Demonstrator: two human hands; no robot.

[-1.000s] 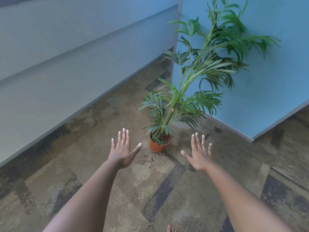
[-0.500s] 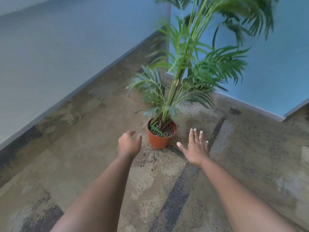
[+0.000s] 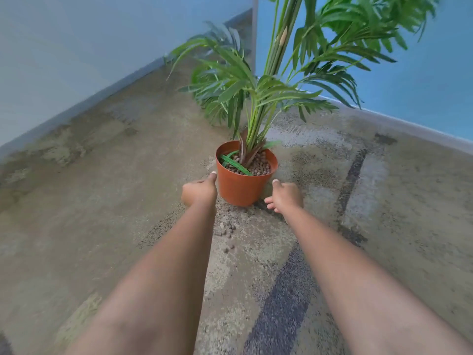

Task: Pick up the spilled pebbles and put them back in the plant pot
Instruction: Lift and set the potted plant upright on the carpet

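Note:
An orange plant pot (image 3: pixel 240 187) stands on the carpet, filled with brown pebbles around a tall green palm (image 3: pixel 258 93). Several spilled pebbles (image 3: pixel 226 231) lie on the carpet just in front of the pot, between my two forearms. My left hand (image 3: pixel 199 192) hovers at the pot's left side, fingers curled down, thumb tip close to the pot wall, nothing held. My right hand (image 3: pixel 284 198) hangs at the pot's right side, fingers pointing down and loosely apart, empty.
The patterned beige and grey carpet (image 3: pixel 102 201) spreads all around. A pale wall (image 3: pixel 76 60) with a baseboard runs on the left, a blue partition (image 3: pixel 422 85) stands behind the palm on the right. Palm fronds overhang the pot.
The view has come closer and lower toward the pot. Both hands moved forward to either side of the pot, and the right hand's fingers turned from spread to drooping downward.

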